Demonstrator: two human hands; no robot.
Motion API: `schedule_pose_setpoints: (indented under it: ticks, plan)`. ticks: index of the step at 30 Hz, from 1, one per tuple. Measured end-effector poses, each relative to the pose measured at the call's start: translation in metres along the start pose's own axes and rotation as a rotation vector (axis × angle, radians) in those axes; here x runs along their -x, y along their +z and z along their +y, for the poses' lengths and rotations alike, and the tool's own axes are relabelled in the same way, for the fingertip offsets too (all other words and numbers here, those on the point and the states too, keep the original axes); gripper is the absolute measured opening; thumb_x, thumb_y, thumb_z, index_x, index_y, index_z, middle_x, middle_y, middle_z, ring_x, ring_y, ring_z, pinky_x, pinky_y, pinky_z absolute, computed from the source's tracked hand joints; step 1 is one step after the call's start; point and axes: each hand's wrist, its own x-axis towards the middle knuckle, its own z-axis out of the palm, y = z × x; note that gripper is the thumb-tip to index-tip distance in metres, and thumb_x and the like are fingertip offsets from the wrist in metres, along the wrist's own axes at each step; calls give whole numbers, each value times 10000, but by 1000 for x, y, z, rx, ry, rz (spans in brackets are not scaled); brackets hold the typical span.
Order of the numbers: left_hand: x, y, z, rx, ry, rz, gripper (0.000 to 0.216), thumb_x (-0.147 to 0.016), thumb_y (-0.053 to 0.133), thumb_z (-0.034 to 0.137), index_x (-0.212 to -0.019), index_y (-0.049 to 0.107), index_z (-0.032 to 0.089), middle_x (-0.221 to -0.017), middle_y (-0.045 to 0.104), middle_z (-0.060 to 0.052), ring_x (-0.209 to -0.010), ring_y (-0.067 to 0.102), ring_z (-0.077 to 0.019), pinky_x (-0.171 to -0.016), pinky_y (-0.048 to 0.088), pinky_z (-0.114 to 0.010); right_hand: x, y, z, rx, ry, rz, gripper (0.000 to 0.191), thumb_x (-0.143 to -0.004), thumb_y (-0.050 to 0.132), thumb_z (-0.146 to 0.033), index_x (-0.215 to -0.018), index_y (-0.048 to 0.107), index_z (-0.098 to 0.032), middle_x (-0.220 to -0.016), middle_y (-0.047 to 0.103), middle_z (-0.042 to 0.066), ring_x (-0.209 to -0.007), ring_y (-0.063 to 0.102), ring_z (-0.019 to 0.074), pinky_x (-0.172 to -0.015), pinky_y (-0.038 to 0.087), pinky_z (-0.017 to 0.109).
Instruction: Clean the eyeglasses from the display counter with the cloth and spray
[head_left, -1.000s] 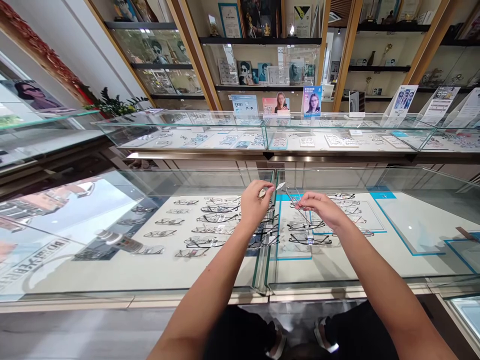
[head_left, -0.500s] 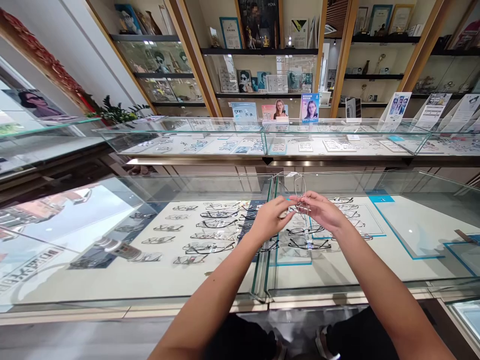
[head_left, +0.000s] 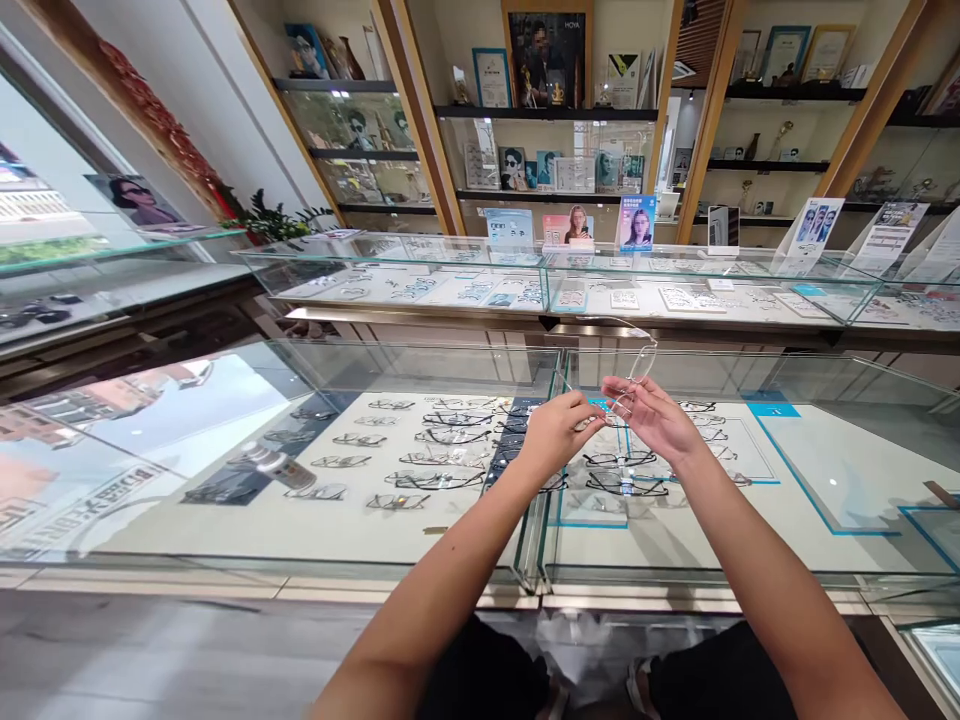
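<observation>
Both my hands are raised over a glass display counter, holding one thin clear-rimmed pair of glasses between them. My left hand pinches the frame from the left with closed fingers. My right hand grips it from the right, fingers curled around the frame. The lens and a temple arm stick up above my fingers. Under the glass below my hands lie rows of spectacle frames, and two dark-rimmed pairs rest on a white pad edged in blue.
A second glass counter with more frames runs across behind. Small advert cards stand on it. Wall shelves with pictures and trophies fill the back. A green plant stands at left. The near counter's metal edge is close to my legs.
My hands came together from apart and now both hold the glasses, which have turned upright and risen. The camera view has tilted slightly upward.
</observation>
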Motion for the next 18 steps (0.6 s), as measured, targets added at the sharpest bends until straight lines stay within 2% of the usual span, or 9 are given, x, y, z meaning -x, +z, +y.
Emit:
schedule_pose_setpoints:
  ticks: [2,5,7,9,11,13,15,18]
  plan:
    - [-1,-7,8,16,-61,-6,219,-970,651,387,-1117,759,266,-881,707,-46,-819,684,-200,-694,463,-294,-1,-4,-2,1,-19,17,295,-717,908,-467,-845,691,-312,-1166,799,-6,-1229,673,235,-1176,442,464]
    - [6,-25,14,88,-288,25,397,-927,678,377,-1307,650,261,-951,709,-38,-703,652,-186,-698,485,-318,-3,-11,-8,7,-48,42,286,-724,897,-475,-822,675,-325,-1155,791,-19,-1236,663,231,-1169,449,470]
    - [17,-38,8,190,-468,40,380,-892,695,354,-1256,639,261,-906,690,-15,-600,596,-162,-652,474,-319,-4,-14,-13,13,-58,52,280,-724,897,-468,-807,669,-327,-1149,787,-22,-1233,661,231,-1164,451,469]
    - [29,-48,-3,341,-611,17,327,-861,693,320,-1177,643,255,-799,657,15,-588,589,-162,-612,466,-306,-4,-14,-16,12,-60,56,278,-722,900,-461,-800,670,-327,-1140,784,-18,-1228,661,237,-1162,449,474]
    - [40,-55,-17,433,-699,13,336,-829,676,276,-1161,640,240,-791,649,19,-612,606,-158,-595,475,-291,-4,-14,-18,7,-58,54,281,-715,911,-453,-798,675,-324,-1131,784,-15,-1211,670,242,-1162,449,476]
    - [49,-60,-28,438,-735,43,362,-784,689,251,-1142,645,224,-893,684,-16,-712,658,-168,-637,509,-291,-4,-12,-19,6,-55,51,294,-696,931,-443,-798,684,-320,-1115,787,-13,-1183,682,239,-1168,448,469]
    - [58,-66,-34,415,-747,95,357,-749,726,268,-1096,658,218,-1039,714,-68,-909,705,-210,-740,549,-321,-4,-12,-20,7,-56,50,311,-669,953,-430,-799,694,-319,-1085,791,-14,-1151,694,233,-1175,445,462]
    - [77,-81,-37,387,-761,220,261,-742,742,335,-967,677,221,-1169,714,-100,-1142,679,-270,-875,565,-385,-4,-12,-22,20,-63,54,306,-663,954,-416,-804,697,-326,-1052,792,-11,-1140,699,241,-1176,445,477]
